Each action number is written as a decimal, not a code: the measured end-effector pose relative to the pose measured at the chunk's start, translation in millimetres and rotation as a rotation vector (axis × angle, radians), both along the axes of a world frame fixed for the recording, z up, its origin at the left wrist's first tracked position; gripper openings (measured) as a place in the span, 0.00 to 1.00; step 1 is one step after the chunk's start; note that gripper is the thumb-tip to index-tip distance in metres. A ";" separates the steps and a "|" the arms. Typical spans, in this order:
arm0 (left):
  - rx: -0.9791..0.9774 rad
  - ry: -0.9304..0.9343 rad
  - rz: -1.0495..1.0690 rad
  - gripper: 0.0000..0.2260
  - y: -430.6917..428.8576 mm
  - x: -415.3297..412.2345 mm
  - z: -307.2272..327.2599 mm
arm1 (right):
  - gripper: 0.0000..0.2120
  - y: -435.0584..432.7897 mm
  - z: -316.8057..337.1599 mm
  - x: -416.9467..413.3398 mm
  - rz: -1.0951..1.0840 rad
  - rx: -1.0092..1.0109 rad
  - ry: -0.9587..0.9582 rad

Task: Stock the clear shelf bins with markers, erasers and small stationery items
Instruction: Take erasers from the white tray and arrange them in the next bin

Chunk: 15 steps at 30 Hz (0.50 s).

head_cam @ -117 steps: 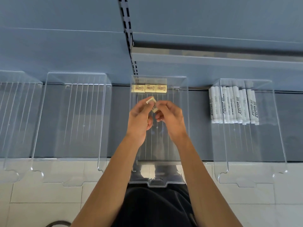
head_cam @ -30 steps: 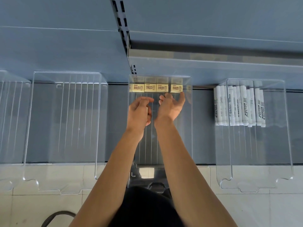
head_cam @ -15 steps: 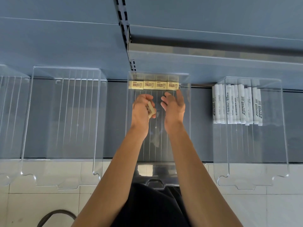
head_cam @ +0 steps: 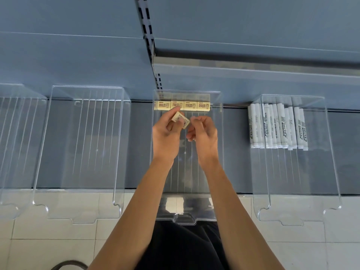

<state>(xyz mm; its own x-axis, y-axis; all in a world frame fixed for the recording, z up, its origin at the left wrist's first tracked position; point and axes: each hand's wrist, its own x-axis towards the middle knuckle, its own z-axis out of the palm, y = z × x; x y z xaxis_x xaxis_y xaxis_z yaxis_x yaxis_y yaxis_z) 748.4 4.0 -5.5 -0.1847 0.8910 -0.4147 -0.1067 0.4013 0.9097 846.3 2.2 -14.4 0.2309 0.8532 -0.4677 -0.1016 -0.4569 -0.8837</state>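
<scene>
Cream eraser (head_cam: 179,118): pinched, tilted, between the thumb and fingers of the left hand (head_cam: 165,135), above the middle clear bin (head_cam: 221,152). Right hand (head_cam: 204,135): fingers curled, just right of the eraser's end; contact cannot be confirmed. Beyond the fingertips, a row of four erasers (head_cam: 182,105) lies against the bin's back wall. Well right of the fingers, white markers (head_cam: 278,127) lie in a separate bin (head_cam: 331,162)
</scene>
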 end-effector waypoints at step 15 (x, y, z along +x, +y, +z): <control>0.249 0.339 -0.073 0.14 -6.7 -39.1 9.1 | 0.05 11.5 16.9 -18.2 0.197 0.066 0.118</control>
<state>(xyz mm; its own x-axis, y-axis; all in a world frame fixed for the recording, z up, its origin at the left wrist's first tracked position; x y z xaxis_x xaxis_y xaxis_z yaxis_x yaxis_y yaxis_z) 709.3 -2.7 3.6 -0.2061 0.9721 -0.1120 0.2360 0.1604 0.9584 828.1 13.8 2.5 0.0044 0.9062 -0.4229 -0.1207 -0.4194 -0.8998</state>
